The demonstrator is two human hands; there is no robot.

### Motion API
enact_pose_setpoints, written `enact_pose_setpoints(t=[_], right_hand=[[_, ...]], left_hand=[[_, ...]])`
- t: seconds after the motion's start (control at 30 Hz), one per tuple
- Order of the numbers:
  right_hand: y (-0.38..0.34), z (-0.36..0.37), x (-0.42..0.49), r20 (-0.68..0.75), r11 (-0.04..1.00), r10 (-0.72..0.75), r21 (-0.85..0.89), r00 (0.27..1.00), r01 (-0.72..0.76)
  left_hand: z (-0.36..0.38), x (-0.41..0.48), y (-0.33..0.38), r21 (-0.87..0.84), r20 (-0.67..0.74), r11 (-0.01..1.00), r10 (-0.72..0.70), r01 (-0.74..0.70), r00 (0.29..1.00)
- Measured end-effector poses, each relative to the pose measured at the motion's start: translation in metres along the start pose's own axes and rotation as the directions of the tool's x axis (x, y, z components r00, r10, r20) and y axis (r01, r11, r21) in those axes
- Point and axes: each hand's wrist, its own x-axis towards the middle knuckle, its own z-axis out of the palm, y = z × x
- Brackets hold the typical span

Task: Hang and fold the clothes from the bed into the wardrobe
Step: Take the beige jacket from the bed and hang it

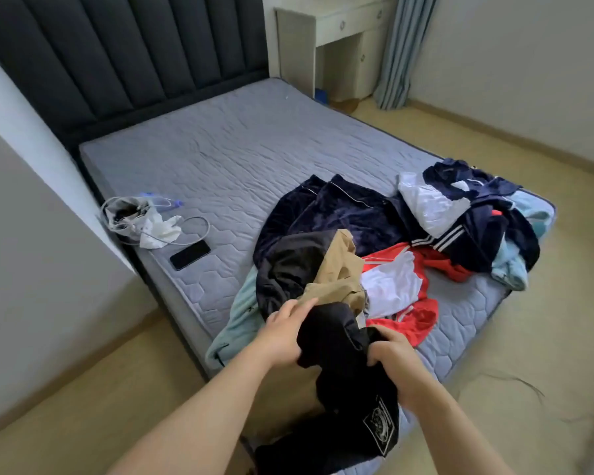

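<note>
A black garment (343, 378) with a white square print near its lower end hangs over the bed's near corner. My left hand (285, 329) grips its upper left part and my right hand (391, 354) grips its upper right part. Behind my hands lies a pile of clothes on the grey mattress (220, 159): a tan piece (340, 272), a red and white top (402, 289), a dark blue velvet jacket (343, 214), a navy and white jacket (460, 207) and a pale blue piece (240, 320) drooping off the edge. No wardrobe is in view.
A black phone (190, 255), a white cable (192, 231) and a small grey bag (127, 214) with white cloth lie at the mattress's left edge. A dark padded headboard (127, 53) stands behind. A white desk (336, 39) and blue curtain (405, 49) are at the back right.
</note>
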Motion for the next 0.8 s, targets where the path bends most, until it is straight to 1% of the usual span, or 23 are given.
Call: enact_pose_setpoints(t=[0.03,0.07,0.1,0.13,0.17,0.2,0.27,0.3,0.33,0.37,0.4,0.43,0.47,0.5,0.57,0.6,0.63,0.7,0.73,0.77,0.8], right_hand=[[-0.001,-0.005,-0.004,0.013,1.000,-0.002,-0.008,1.000,0.002],[-0.001,-0.009,-0.007,0.009,1.000,-0.007,-0.007,1.000,0.007],[0.000,-0.014,-0.010,-0.005,1.000,-0.011,0.019,1.000,0.011],[0.002,-0.018,-0.013,-0.026,0.998,-0.004,0.068,1.000,0.006],[0.004,-0.022,-0.016,-0.044,0.992,0.012,0.123,0.999,-0.007],[0.007,-0.025,-0.019,-0.058,0.983,0.032,0.181,0.998,-0.021],[0.014,-0.031,-0.022,-0.064,0.962,0.096,0.261,0.993,-0.077],[0.018,-0.032,-0.022,-0.044,0.947,0.152,0.292,0.987,-0.133],[0.021,-0.032,-0.021,-0.022,0.928,0.207,0.322,0.978,-0.189],[0.024,-0.031,-0.019,-0.017,0.909,0.252,0.346,0.967,-0.231],[0.027,-0.030,-0.016,-0.018,0.893,0.281,0.372,0.960,-0.254],[0.028,-0.029,-0.013,-0.020,0.876,0.303,0.400,0.953,-0.270],[0.028,-0.027,-0.011,-0.007,0.857,0.321,0.427,0.947,-0.288],[0.028,-0.025,-0.009,0.031,0.836,0.342,0.446,0.939,-0.319],[0.026,-0.021,-0.005,0.103,0.812,0.379,0.440,0.920,-0.384],[0.026,-0.019,-0.002,0.106,0.808,0.410,0.419,0.906,-0.415],[0.028,-0.016,0.003,0.081,0.812,0.443,0.387,0.893,-0.437],[0.034,-0.011,0.011,-0.011,0.836,0.484,0.302,0.875,-0.459],[0.035,-0.007,0.013,-0.070,0.857,0.477,0.260,0.876,-0.446],[0.038,-0.005,0.017,-0.124,0.878,0.453,0.236,0.883,-0.417],[0.038,-0.004,0.016,-0.180,0.900,0.422,0.200,0.888,-0.387]], left_hand=[[0.008,0.004,0.007,0.050,0.056,0.998,0.042,-0.045,0.998],[0.016,0.009,0.013,0.057,0.086,0.994,0.086,-0.091,0.993],[0.022,0.014,0.020,0.021,0.091,0.992,0.120,-0.122,0.989],[0.025,0.017,0.026,-0.036,0.066,0.991,0.133,-0.131,0.989],[0.028,0.020,0.031,-0.082,0.027,0.991,0.108,-0.106,0.994],[0.030,0.021,0.036,-0.090,-0.018,0.994,0.064,-0.065,0.998],[0.030,0.019,0.045,-0.031,-0.149,1.000,-0.006,0.001,0.989],[0.030,0.016,0.050,-0.033,-0.233,0.999,-0.024,0.016,0.972],[0.029,0.012,0.055,-0.063,-0.296,0.998,-0.031,0.013,0.955],[0.027,0.007,0.060,-0.112,-0.331,0.993,-0.014,-0.024,0.944],[0.026,0.004,0.062,-0.182,-0.318,0.980,0.023,-0.085,0.948],[0.026,0.002,0.063,-0.274,-0.269,0.949,0.081,-0.156,0.960],[0.025,-0.002,0.065,-0.368,-0.178,0.906,0.152,-0.210,0.972],[0.025,-0.008,0.066,-0.435,-0.073,0.867,0.236,-0.244,0.969],[0.025,-0.019,0.062,-0.482,0.104,0.834,0.359,-0.269,0.927],[0.023,-0.022,0.058,-0.508,0.174,0.826,0.378,-0.246,0.910],[0.018,-0.024,0.052,-0.541,0.253,0.819,0.376,-0.192,0.891],[0.008,-0.025,0.037,-0.591,0.435,0.806,0.349,-0.030,0.830],[0.004,-0.025,0.030,-0.603,0.478,0.796,0.317,0.044,0.819],[0.002,-0.024,0.023,-0.630,0.452,0.771,0.260,0.099,0.854],[0.001,-0.021,0.018,-0.660,0.340,0.741,0.148,0.124,0.929]])
